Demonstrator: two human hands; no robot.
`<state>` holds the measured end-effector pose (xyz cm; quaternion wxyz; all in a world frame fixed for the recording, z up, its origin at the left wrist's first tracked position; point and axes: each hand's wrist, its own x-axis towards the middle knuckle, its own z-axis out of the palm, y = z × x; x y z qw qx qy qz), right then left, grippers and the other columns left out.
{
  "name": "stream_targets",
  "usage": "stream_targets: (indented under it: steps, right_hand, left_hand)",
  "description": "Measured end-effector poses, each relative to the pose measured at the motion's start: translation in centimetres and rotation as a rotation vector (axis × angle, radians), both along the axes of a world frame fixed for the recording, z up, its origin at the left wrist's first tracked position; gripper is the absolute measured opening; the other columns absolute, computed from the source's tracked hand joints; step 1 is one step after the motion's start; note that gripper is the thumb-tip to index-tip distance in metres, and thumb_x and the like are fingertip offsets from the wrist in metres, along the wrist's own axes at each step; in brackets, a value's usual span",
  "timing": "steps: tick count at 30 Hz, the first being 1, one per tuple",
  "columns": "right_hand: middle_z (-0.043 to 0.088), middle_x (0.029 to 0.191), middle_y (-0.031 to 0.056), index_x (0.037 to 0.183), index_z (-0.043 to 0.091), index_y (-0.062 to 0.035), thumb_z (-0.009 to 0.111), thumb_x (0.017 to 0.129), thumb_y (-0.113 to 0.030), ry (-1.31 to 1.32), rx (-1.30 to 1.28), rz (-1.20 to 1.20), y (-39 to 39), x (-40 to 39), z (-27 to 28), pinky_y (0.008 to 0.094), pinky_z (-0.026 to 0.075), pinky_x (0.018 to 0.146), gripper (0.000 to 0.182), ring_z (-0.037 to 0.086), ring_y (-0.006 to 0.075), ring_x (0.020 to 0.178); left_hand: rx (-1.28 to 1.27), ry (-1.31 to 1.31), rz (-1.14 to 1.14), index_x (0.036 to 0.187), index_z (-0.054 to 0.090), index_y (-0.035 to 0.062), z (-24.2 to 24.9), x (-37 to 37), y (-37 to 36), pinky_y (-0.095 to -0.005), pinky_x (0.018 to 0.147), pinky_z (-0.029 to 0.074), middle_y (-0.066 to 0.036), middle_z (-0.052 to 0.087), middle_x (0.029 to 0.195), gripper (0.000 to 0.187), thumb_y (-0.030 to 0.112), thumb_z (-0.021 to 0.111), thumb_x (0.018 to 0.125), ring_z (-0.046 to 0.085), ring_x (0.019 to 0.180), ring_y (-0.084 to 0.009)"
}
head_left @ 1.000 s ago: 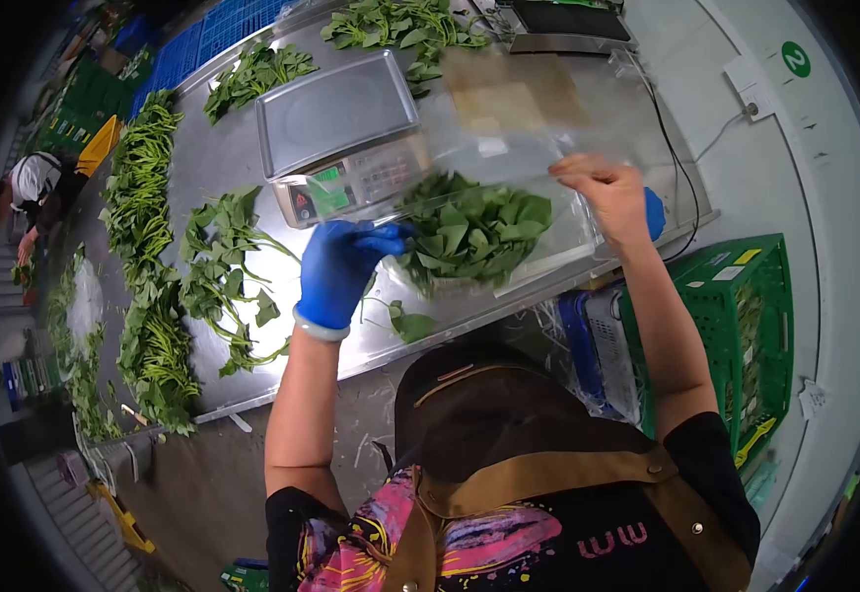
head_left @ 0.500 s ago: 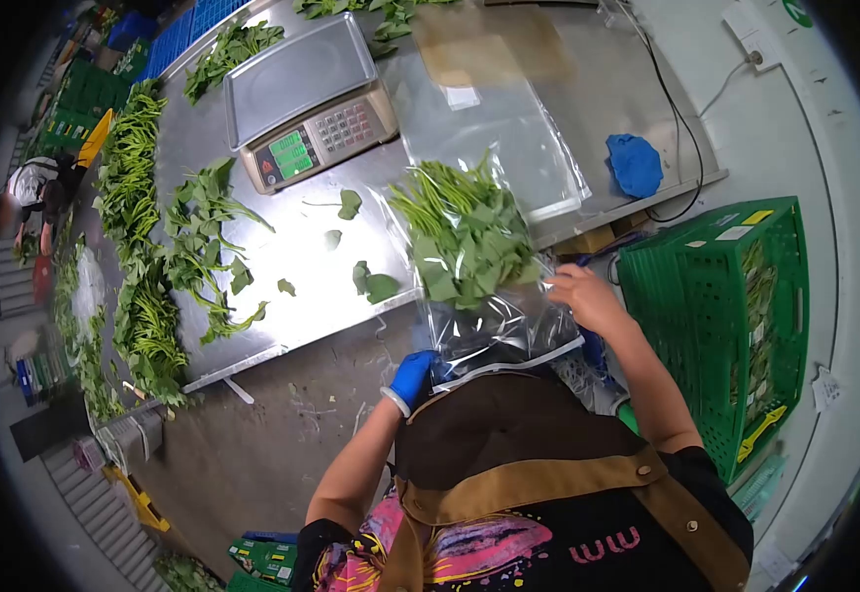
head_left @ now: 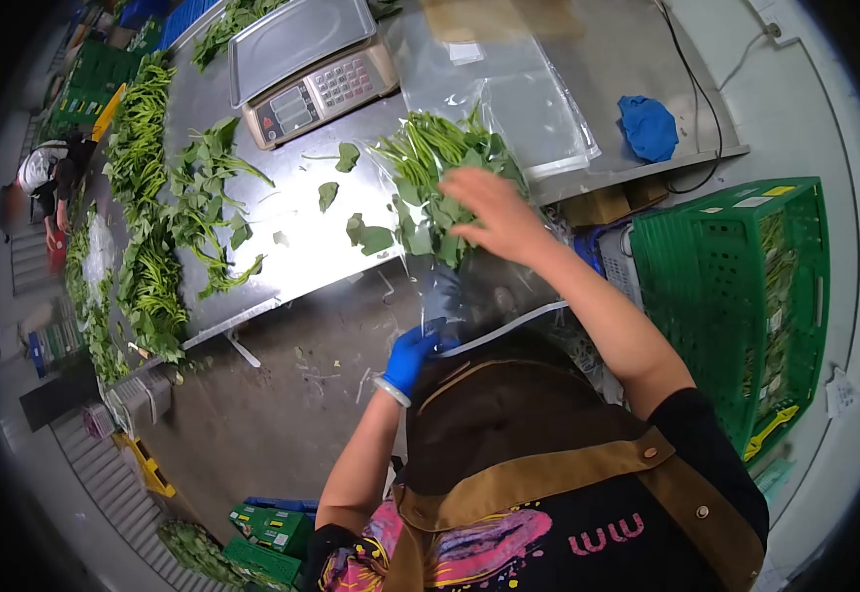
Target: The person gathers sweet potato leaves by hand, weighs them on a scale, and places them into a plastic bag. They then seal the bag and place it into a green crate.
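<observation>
A clear plastic bag point(head_left: 509, 296) with a bunch of leafy greens point(head_left: 430, 148) in its upper part lies over the edge of the steel table point(head_left: 341, 281). My left hand point(head_left: 410, 360), in a blue glove, is closed on the left corner of the bag's near edge. Bare and with fingers apart, my right hand point(head_left: 494, 212) rests over the leaves on the bag. Loose leaves point(head_left: 369, 235) lie left of the bag, below the scale point(head_left: 317, 94).
Long rows of greens point(head_left: 144, 197) line the table's left side. Flat clear bags point(head_left: 509, 94) and a crumpled blue glove point(head_left: 649, 128) lie at the back right. Green crates point(head_left: 736, 296) stand on the right. A co-worker point(head_left: 45, 178) bends at the far left.
My right hand has moved from the bag's right side up and left onto the leaves. My left hand still holds the corner. The scale's display has gone from lit green to dim.
</observation>
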<state>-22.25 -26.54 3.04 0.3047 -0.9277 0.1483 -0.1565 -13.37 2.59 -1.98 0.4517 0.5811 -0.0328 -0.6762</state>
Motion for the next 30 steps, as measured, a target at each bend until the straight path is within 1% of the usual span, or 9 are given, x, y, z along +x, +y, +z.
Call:
stream_targets:
  steps: [6, 8, 12, 14, 17, 18, 23, 26, 30]
  right_hand:
    - [0.057, 0.117, 0.0209, 0.121, 0.05, 0.003, 0.07, 0.082, -0.014, 0.129, 0.26, -0.598, 4.0, -14.2, -5.7, 0.0363, 0.045, 0.092, 0.048, 0.056, 0.0276, 0.109]
    - [0.065, 0.094, 0.0133, 0.114, 0.055, 0.0039, 0.069, 0.084, -0.019, 0.27, 1.206, -0.475, 5.6, -18.7, -8.3, 0.0297, 0.05, 0.073, 0.04, 0.063, 0.018, 0.08]
    - [0.064, 0.072, 0.0077, 0.096, 0.063, 0.0031, 0.063, 0.088, -0.009, 0.133, 1.303, -0.61, 5.2, -22.1, -5.3, 0.0213, 0.046, 0.057, 0.014, 0.058, 0.009, 0.061]
    - [0.065, 0.083, 0.0102, 0.098, 0.063, 0.0013, 0.066, 0.085, -0.009, 0.261, 1.328, -0.612, 4.0, -23.0, -4.4, 0.0276, 0.049, 0.065, 0.017, 0.061, 0.0159, 0.07]
    - [0.064, 0.096, 0.0115, 0.099, 0.063, -0.002, 0.07, 0.079, -0.01, 0.083, 0.087, -0.65, 5.4, -19.2, 0.5, 0.0354, 0.05, 0.076, 0.023, 0.061, 0.0258, 0.086]
    - [0.061, 0.104, 0.0114, 0.101, 0.063, -0.0049, 0.071, 0.073, -0.01, 0.016, 0.027, -0.58, 6.1, -17.4, 2.7, 0.0397, 0.047, 0.085, 0.029, 0.057, 0.0325, 0.097]
    - [0.054, 0.082, 0.0039, 0.082, 0.06, -0.0091, 0.065, 0.073, -0.017, -0.051, 0.036, 0.2, 13.5, -7.7, 1.4, 0.0359, 0.045, 0.076, 0.013, 0.053, 0.023, 0.086]
    - [0.06, 0.085, 0.0086, 0.08, 0.061, -0.0063, 0.057, 0.08, -0.017, 0.111, 0.0, 0.304, 16.4, -4.6, -2.3, 0.0385, 0.045, 0.078, 0.011, 0.058, 0.0253, 0.087]
    - [0.059, 0.083, 0.0096, 0.079, 0.061, -0.0055, 0.056, 0.081, -0.017, 0.144, -0.021, 0.423, 16.4, -4.2, -2.1, 0.039, 0.044, 0.077, 0.012, 0.059, 0.0267, 0.084]
  left_hand:
    - [-0.029, 0.3, 0.189, 0.129, 0.049, -0.0042, 1.3, -0.4, -0.3, -0.0371, 0.091, 0.049, -0.019, 0.058, 0.123, 0.042, 0.023, 0.048, 0.097, 0.058, 0.112, -0.0242]
    - [-0.019, 0.134, 0.18, 0.122, 0.054, -0.0053, -1.3, -1.1, 0.6, -0.0363, 0.091, 0.048, -0.019, 0.062, 0.116, 0.039, 0.025, 0.047, 0.098, 0.061, 0.107, -0.0249]
    - [0.05, -0.051, 0.173, 0.111, 0.06, -0.005, -1.5, -1.2, 1.0, -0.0334, 0.088, 0.049, -0.018, 0.067, 0.103, 0.033, 0.023, 0.048, 0.098, 0.065, 0.096, -0.0252]
    - [0.075, -0.05, 0.155, 0.109, 0.061, -0.0032, -1.9, -1.2, 1.6, -0.0333, 0.086, 0.05, -0.017, 0.067, 0.1, 0.031, 0.023, 0.05, 0.097, 0.065, 0.094, -0.0256]
    - [-0.15, -0.016, 0.049, 0.12, 0.055, -0.0075, 2.2, -2.0, -0.2, -0.0358, 0.093, 0.047, -0.018, 0.064, 0.111, 0.039, 0.025, 0.045, 0.099, 0.063, 0.102, -0.0261]
    - [-0.189, -0.049, 0.008, 0.121, 0.053, -0.0088, 2.7, -2.1, -0.3, -0.0366, 0.094, 0.047, -0.018, 0.064, 0.112, 0.041, 0.024, 0.046, 0.099, 0.062, 0.102, -0.0261]
    - [-0.034, 0.202, 0.344, 0.117, 0.056, -0.0047, 1.9, -2.6, -0.1, -0.0337, 0.092, 0.047, -0.013, 0.064, 0.108, 0.031, 0.014, 0.048, 0.094, 0.061, 0.101, -0.0243]
    - [-0.367, -0.896, -0.488, 0.11, 0.06, -0.0009, 1.1, -1.7, 1.2, -0.0325, 0.088, 0.048, -0.01, 0.065, 0.105, 0.024, 0.011, 0.05, 0.091, 0.061, 0.098, -0.0213]
    - [-0.261, -0.317, 0.022, 0.105, 0.062, 0.0022, -1.6, -2.1, 2.0, -0.0288, 0.081, 0.049, -0.008, 0.065, 0.1, 0.02, 0.01, 0.05, 0.091, 0.062, 0.093, -0.0159]
